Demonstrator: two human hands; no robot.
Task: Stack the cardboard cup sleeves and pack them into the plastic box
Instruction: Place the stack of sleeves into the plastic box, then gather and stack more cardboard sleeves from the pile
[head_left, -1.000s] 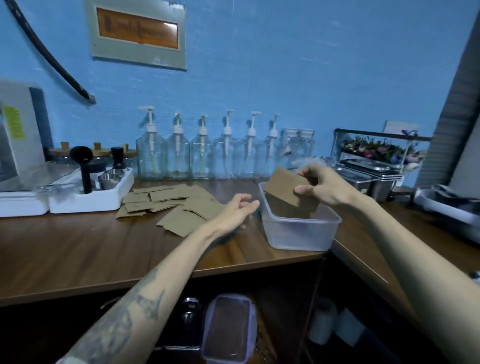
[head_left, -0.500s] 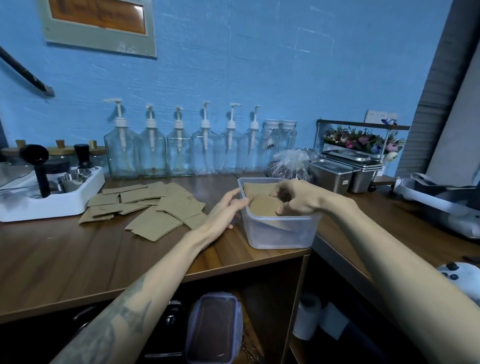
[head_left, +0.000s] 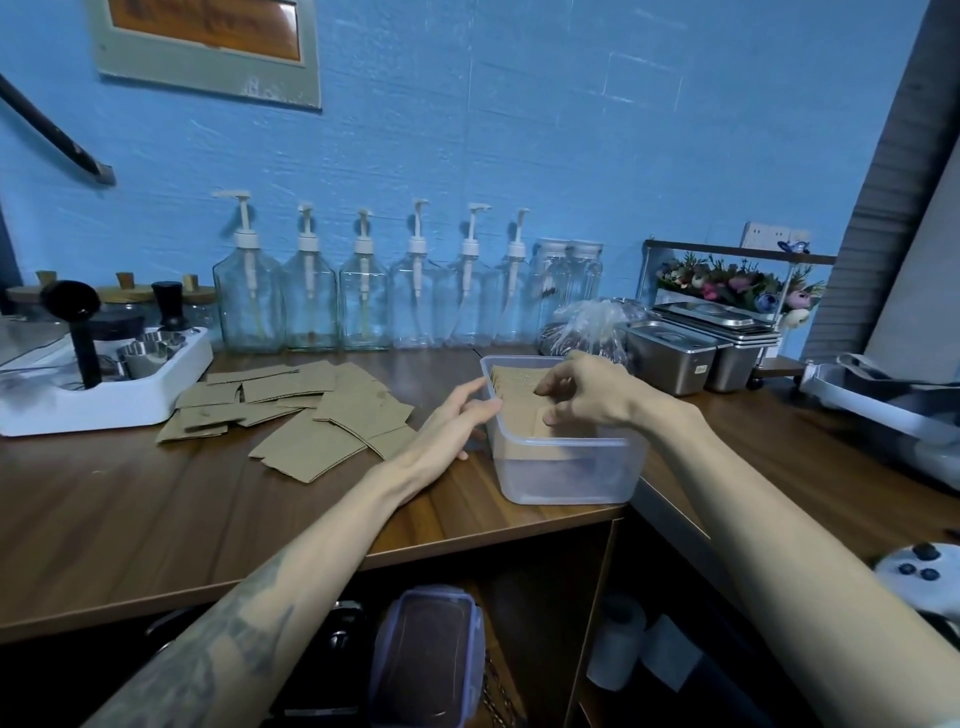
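At frame centre the plastic box (head_left: 563, 467) holds stacked sleeves (head_left: 517, 402); the right hand (head_left: 587, 395) reaches in, fingers curled onto them (grip unclear). The left hand (head_left: 451, 423), fingers straight, touches the box's left wall. Loose sleeves (head_left: 306, 410) lie centre-left.

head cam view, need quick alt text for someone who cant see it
A person's right hand reaches into a clear plastic box holding cardboard cup sleeves, while the left hand touches the box's left side. More flat sleeves lie scattered on the wooden counter, with glass pump bottles behind.
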